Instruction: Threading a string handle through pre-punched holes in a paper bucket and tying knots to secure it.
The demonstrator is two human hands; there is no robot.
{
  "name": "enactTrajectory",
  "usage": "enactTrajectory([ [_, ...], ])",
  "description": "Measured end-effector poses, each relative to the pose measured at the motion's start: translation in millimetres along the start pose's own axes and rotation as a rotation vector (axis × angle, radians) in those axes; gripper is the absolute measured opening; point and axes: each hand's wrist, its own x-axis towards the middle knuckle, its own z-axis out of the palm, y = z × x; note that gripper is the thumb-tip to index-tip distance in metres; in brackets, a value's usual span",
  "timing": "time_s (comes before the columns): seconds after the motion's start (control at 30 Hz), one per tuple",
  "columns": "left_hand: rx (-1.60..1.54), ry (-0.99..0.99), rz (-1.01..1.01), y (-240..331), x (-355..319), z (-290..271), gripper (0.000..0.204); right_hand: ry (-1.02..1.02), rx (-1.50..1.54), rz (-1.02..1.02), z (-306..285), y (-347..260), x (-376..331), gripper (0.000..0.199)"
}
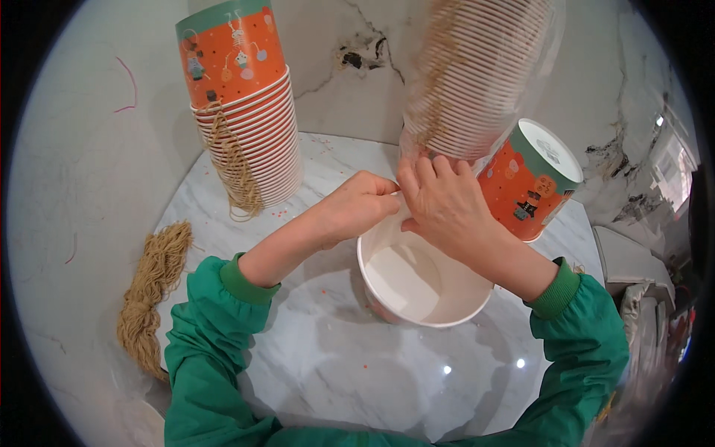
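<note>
- Marble table [313, 387]: bucket [417, 279], mouth up, axis upright.
- Clear bag [550, 45]: nested buckets [484, 74].
- Left hand [357, 208]: fingers curled; right hand [443, 201]: fingers half-bent; their hold I cannot tell.

Not a word or number clear enough to read. On the white base [533, 134] of the upturned orange-and-green tub [514, 182] at right, a small grey printed block [550, 153], too faint to make out. Down the side of that tub, close to its right edge, a pale panel [557, 210] with fine dark marks, likewise too small to tell. On the wall [74, 160] at left, a thin red curved line [135, 86], forming no clear letter.
</note>
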Motion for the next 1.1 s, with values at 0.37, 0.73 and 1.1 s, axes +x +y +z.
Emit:
enactTrajectory([
  [0.37,0.063,-0.036,-0.035,0,1,-11,0.032,0.058,-0.155,-0.191,-1,9,-6,0.028],
  [0.73,-0.044,0.026,-0.014,-4,2,-4,0.024,-0.012,-0.038,-0.081,-10,-6,5,0.068],
  [1.1,-0.180,-0.066,-0.084,7,-2,-12,0.023,0.204,0.098,-0.140,5,20,5,0.022],
])
